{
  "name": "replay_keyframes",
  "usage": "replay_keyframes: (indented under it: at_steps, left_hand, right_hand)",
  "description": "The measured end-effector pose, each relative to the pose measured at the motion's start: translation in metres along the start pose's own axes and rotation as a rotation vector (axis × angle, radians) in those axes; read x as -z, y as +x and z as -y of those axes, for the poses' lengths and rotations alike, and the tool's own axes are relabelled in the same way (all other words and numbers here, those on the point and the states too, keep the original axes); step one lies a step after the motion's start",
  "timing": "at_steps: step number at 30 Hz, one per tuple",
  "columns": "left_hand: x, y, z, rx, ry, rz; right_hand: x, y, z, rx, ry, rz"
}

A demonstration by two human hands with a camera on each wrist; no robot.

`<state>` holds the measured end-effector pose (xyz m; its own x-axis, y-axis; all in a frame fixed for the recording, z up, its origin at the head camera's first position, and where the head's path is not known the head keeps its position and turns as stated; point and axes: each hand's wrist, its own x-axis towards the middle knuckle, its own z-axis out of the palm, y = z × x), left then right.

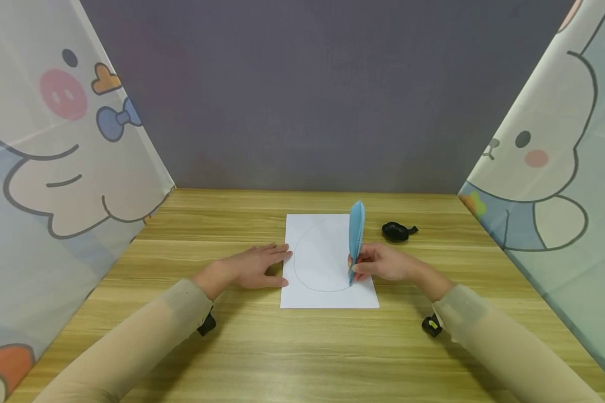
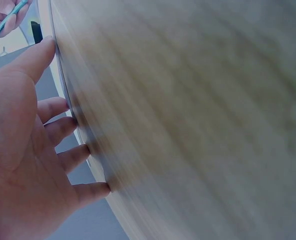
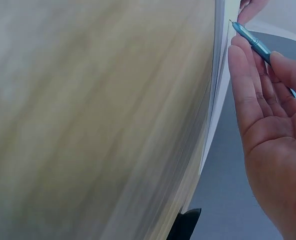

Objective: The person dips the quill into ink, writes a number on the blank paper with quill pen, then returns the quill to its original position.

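A white sheet of paper [image 1: 322,254] lies on the wooden table, bearing a thin curved line that runs down its left side and along the bottom to the pen tip. My right hand [image 1: 380,262] pinches a blue feather pen [image 1: 356,229] near its lower end, the plume standing up. In the right wrist view the pen's metallic blue-green barrel [image 3: 253,42] sits between thumb and fingers, its fine point bare. My left hand [image 1: 257,267] rests at the paper's left edge with fingers spread, its thumb and fingertips touching the sheet. The left wrist view shows its palm [image 2: 22,145].
A small black rounded object with a short tail [image 1: 395,232] lies on the table [image 1: 292,352], right of the paper's upper part. A grey panel [image 1: 312,101] rises behind the table. Cartoon-printed cloths hang along the left [image 1: 55,134] and right [image 1: 544,151] sides.
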<state>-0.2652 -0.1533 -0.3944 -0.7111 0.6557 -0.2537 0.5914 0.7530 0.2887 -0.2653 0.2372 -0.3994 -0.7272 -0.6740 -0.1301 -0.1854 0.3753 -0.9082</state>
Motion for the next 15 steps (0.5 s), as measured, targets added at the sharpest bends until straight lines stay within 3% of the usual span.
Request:
replay_keyframes:
  at_steps: [15]
  left_hand:
    - [0.001,-0.001,-0.001,0.003,-0.006,-0.004]
  right_hand:
    - [0.011,-0.003,-0.004,-0.003,0.016,-0.041]
